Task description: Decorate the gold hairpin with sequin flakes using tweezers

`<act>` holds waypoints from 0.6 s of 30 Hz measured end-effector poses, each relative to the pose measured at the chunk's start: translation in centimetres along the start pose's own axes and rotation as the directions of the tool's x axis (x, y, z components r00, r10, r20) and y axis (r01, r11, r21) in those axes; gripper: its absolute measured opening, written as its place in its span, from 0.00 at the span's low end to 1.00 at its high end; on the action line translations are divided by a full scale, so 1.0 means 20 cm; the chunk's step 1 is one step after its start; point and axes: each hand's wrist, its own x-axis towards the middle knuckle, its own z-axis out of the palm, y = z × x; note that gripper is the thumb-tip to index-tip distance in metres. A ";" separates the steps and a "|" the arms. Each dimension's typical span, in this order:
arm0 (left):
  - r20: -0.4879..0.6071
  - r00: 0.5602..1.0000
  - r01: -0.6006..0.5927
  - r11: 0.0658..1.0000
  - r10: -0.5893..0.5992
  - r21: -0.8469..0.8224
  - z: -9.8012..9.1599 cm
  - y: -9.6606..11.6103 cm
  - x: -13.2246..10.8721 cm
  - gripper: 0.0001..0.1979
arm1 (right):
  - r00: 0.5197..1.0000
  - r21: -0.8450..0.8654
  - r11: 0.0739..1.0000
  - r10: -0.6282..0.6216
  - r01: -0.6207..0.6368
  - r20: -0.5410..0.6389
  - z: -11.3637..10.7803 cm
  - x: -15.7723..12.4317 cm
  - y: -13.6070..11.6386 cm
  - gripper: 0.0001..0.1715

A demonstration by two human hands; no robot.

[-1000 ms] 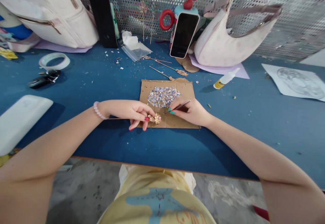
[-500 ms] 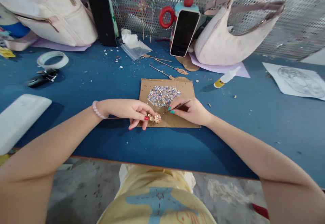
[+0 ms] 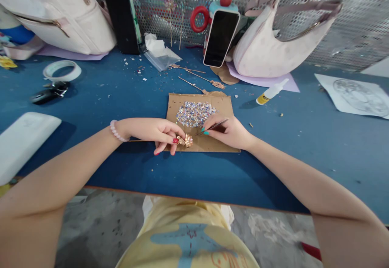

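My left hand (image 3: 166,133) is closed around a gold flower-headed hairpin (image 3: 188,140), whose thin stick runs out leftward beneath the wrist. In my right hand (image 3: 229,132) is a pair of dark tweezers (image 3: 216,125), tips pointing left, a little apart from the flower. Both hands are over a piece of brown cardboard (image 3: 225,105). On it lies a spread of small glittering rhinestones (image 3: 194,114), just beyond the fingers. How the left fingertips grip the stick is partly hidden.
Several gold hairpins (image 3: 217,84) lie behind the cardboard. A glue bottle (image 3: 270,93) rests to the right. At the back stand a phone (image 3: 221,37), a white handbag (image 3: 267,53) and a backpack (image 3: 75,25). Tape (image 3: 62,71) and a white box-like object (image 3: 28,142) are at left.
Almost nothing differs. Both hands keep their places with the hairpin and the tweezers, and the view has shifted very slightly.
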 end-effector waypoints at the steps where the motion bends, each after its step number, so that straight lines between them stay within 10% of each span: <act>1: 0.000 1.000 0.000 1.000 0.000 0.001 0.00 0.00 0.00 0.22 | 1.000 0.001 1.000 -0.001 0.001 0.001 0.00 0.00 0.00 0.07; 18: 0.009 1.000 -0.001 1.000 0.001 0.019 0.00 0.00 0.00 0.23 | 0.999 -0.036 0.999 -0.036 0.036 -0.001 0.00 0.01 -0.01 0.08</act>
